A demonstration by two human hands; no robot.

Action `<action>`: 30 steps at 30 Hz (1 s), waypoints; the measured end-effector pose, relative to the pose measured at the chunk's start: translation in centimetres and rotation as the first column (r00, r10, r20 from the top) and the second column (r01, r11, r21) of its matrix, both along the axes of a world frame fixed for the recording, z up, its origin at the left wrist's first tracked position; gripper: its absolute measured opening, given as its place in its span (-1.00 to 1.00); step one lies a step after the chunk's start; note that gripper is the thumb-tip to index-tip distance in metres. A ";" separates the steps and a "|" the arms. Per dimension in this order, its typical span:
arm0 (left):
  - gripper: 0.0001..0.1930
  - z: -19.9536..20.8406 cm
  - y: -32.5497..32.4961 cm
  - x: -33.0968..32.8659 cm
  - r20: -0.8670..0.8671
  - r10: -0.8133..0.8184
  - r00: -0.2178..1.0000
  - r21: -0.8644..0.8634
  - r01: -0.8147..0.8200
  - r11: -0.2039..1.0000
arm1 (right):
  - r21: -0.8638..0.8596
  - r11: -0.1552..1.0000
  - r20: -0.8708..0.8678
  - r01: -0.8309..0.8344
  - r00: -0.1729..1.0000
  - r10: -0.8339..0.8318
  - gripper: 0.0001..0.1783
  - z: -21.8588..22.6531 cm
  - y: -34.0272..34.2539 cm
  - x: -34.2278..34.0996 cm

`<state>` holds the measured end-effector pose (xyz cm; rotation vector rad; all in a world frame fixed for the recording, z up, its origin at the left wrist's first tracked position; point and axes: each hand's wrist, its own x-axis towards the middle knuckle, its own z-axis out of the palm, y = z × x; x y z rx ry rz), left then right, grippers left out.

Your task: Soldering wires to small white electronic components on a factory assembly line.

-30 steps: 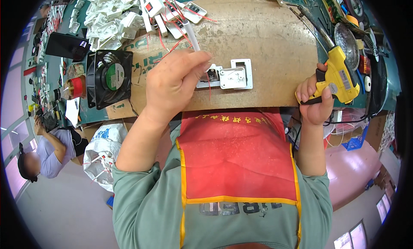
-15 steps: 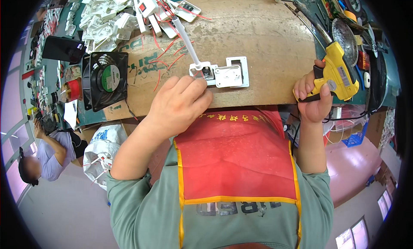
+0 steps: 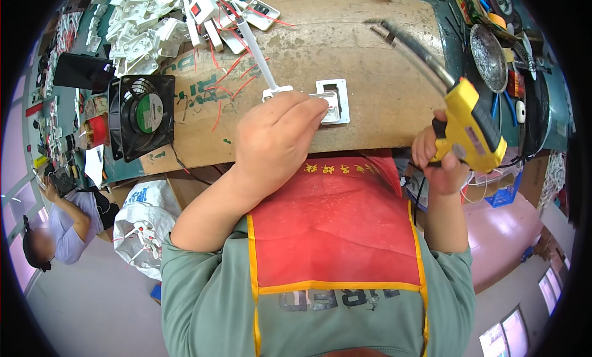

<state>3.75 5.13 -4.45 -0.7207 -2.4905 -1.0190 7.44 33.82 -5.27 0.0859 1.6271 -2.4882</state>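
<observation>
Pinching a white socket plate (image 3: 333,101), left hand (image 3: 274,141); right hand (image 3: 441,166) grips yellow tool (image 3: 472,126).

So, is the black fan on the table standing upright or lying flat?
Lying flat: the black fan shows its round grille and green hub straight up to the head camera, resting on the table beside the cardboard.

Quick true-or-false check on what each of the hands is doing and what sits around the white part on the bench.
1. The right hand grips a yellow gun-shaped tool. True.
2. The left hand rests on the black fan. False: it is at the white square part, with the fan apart to its left.
3. A pile of white parts lies at the bench's far left. True.
4. The yellow tool touches the white square part. False: it is held apart, to the right.
</observation>
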 end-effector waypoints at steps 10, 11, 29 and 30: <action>-0.85 -0.6 0.8 0.7 -0.010 0.163 0.987 -0.001 -0.163 0.987 | 0.042 0.987 0.116 -0.158 0.982 0.152 -0.01 1.2 1.0 4.1; -0.85 -0.6 0.9 0.7 -0.007 0.179 0.984 -0.036 -0.179 0.983 | 0.055 0.984 0.125 -0.167 0.979 0.159 -0.01 1.3 1.1 4.3; -0.89 0.2 1.4 0.6 0.038 0.196 0.980 -0.159 -0.188 0.969 | 0.016 0.959 0.112 -0.282 0.954 0.279 -0.22 0.5 2.4 5.5; -0.89 0.2 1.4 0.6 0.038 0.196 0.980 -0.160 -0.188 0.969 | 0.073 0.969 0.195 -0.237 0.956 0.219 -0.17 1.2 1.7 5.3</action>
